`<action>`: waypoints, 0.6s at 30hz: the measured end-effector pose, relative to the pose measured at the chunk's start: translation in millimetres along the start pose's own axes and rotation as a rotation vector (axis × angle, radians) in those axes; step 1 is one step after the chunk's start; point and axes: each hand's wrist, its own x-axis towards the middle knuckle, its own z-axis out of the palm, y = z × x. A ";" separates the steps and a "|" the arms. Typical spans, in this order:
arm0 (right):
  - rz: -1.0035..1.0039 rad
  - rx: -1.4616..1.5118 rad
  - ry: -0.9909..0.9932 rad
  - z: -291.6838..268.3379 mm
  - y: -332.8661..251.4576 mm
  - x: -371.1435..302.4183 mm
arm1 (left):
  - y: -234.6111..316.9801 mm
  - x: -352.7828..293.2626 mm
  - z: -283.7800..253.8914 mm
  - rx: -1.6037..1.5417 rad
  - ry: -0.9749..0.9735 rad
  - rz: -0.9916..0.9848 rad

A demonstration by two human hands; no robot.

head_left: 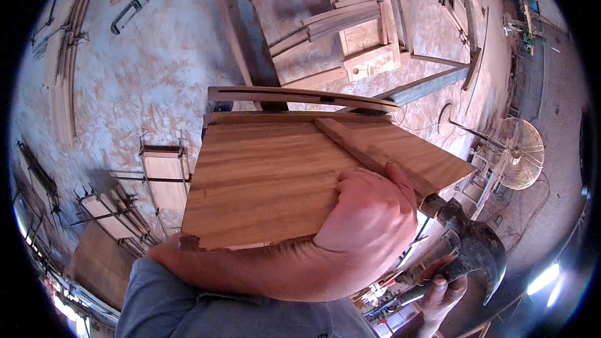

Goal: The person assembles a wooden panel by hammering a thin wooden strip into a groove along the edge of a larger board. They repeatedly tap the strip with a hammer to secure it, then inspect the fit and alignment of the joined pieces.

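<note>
A brown wooden panel [269, 175] with a slanted lower edge extends in front of me, its far edge along a grooved wooden rail [300, 97]. My left forearm crosses beneath the panel from the left. My left hand [375, 209] is closed over a narrow wooden strip [369, 153], pressing it on the panel's face. At the lower right, my right hand [443, 294] grips a claw hammer [472, 244]. The dark hammer head is at the strip's near end; whether they touch, I cannot tell. Most of the handle is hidden.
Wooden frame pieces [357, 19] lie stacked beyond the panel. A G-clamp [127, 16] lies at the far left. Clamped panels [166, 178] stand on the left. A dark beam [247, 31] runs away from me. At the right is a caged fan [518, 153].
</note>
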 end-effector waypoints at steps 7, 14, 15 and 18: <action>0.003 -0.038 0.018 8.6 8.8 -5.6 | 1.1 0.7 3.3 0.028 0.098 -0.033; -0.162 0.251 0.245 14.6 7.1 -2.2 | 1.1 -0.2 8.8 -0.020 0.121 -0.009; -0.129 0.257 0.250 15.0 6.9 -1.5 | 2.0 -0.4 7.4 -0.025 0.123 -0.016; 0.050 0.035 -0.009 15.7 6.6 -1.6 | 2.0 0.0 3.6 -0.046 0.046 -0.006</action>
